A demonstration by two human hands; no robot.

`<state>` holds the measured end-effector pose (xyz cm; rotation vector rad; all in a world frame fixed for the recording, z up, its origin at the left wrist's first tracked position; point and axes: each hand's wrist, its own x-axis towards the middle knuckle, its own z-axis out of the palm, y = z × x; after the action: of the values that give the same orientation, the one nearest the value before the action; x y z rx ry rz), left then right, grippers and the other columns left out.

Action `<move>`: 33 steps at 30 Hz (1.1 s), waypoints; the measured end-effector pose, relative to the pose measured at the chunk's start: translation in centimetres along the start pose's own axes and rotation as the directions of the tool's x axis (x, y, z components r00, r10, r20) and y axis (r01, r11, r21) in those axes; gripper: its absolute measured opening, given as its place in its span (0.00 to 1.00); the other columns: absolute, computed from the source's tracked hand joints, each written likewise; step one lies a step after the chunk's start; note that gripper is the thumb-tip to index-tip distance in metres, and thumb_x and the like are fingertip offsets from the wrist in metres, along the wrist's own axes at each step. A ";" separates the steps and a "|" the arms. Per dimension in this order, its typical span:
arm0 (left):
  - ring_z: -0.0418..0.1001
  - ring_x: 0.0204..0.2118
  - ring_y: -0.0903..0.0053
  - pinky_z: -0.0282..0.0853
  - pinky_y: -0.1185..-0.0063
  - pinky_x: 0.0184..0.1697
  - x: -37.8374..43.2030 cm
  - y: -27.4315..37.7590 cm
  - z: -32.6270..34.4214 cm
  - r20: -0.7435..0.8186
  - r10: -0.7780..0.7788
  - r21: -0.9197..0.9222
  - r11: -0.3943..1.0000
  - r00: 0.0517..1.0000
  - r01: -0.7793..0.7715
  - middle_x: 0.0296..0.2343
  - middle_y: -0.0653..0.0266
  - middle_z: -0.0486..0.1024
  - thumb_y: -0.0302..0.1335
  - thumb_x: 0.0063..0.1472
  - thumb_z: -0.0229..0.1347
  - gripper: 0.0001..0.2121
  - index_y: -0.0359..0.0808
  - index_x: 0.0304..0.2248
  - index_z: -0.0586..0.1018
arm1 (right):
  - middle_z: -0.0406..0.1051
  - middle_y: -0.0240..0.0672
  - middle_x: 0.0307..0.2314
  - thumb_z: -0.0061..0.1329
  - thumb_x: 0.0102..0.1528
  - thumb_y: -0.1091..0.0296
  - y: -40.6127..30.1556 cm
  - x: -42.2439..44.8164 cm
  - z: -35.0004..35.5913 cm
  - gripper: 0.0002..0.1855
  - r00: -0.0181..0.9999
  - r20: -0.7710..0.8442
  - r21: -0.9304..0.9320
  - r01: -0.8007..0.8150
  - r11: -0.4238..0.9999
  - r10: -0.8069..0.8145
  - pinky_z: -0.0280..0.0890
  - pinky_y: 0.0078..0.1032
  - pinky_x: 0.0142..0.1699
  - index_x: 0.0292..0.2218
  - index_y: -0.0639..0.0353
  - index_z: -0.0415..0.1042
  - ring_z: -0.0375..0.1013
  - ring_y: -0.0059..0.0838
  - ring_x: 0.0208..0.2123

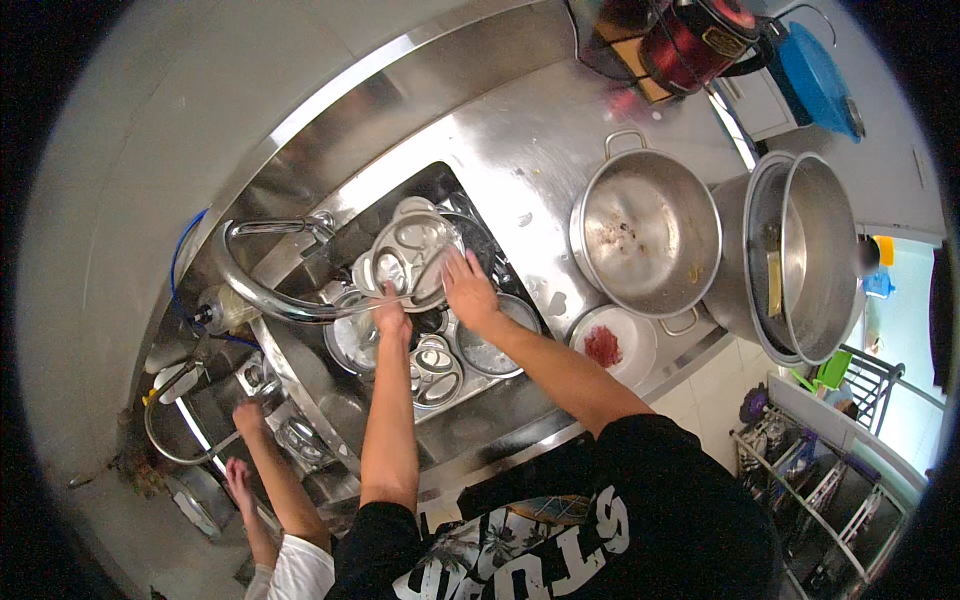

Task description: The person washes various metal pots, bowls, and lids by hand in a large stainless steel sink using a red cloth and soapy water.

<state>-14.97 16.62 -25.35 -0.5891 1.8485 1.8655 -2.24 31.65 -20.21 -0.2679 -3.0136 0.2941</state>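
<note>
My left hand (pixel 392 316) grips the near edge of a stainless steel compartment tray (pixel 416 236), tilted over the sink (pixel 439 174). My right hand (pixel 472 296) lies against the tray's right side, thumb apart from the fingers; whether it grips the rim I cannot tell. The chrome faucet (pixel 262 292) reaches in from the left, and a thin stream runs from its spout towards the tray. Below, more compartment trays (pixel 436 371) sit in the sink. Round metal basins of cloudy water stand there too, one on the left (pixel 349 337) and one on the right (pixel 491 345).
On the counter stand a large steel pot (pixel 637 225), a white bowl (pixel 611 337) with something red inside, and a red kettle (pixel 690 45). Large metal pots (pixel 817 255) stand farther right. At left, another person's hands (pixel 251 420) are over a second basin holding metal trays (pixel 304 441).
</note>
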 end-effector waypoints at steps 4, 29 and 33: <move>0.71 0.45 0.73 0.70 0.73 0.45 -3.8 0.4 3.3 -0.047 -0.096 0.268 0.958 0.994 0.105 0.48 0.51 0.70 0.32 0.66 0.52 0.25 0.21 0.54 0.63 | 0.66 0.44 0.51 0.48 0.49 0.73 -2.5 0.0 -2.3 0.19 0.812 0.583 0.532 -0.411 0.740 0.032 0.64 0.34 0.55 0.44 0.65 0.72 0.68 0.45 0.52; 0.69 0.47 0.72 0.66 0.73 0.50 -7.9 4.8 2.3 0.166 0.067 0.174 0.980 0.984 -0.096 0.49 0.54 0.69 0.38 0.70 0.46 0.23 0.28 0.56 0.64 | 0.69 0.47 0.39 0.41 0.61 0.58 -1.9 3.7 -0.1 0.18 0.907 -0.083 0.483 -0.326 0.812 0.414 0.63 0.42 0.51 0.41 0.65 0.72 0.66 0.50 0.48; 0.68 0.51 0.70 0.62 0.73 0.56 -7.9 5.3 1.9 0.094 0.159 0.453 0.872 0.983 -0.184 0.51 0.50 0.67 0.21 0.65 0.47 0.19 0.25 0.54 0.63 | 0.73 0.42 0.29 0.45 0.61 0.65 -4.5 2.9 1.8 0.12 0.818 -0.118 0.717 -0.322 0.618 0.562 0.68 0.38 0.45 0.35 0.65 0.75 0.73 0.41 0.36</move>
<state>-11.67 18.34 -16.37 -0.2102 2.2638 1.4367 -5.99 27.48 -20.83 -0.8952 -2.2412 1.2124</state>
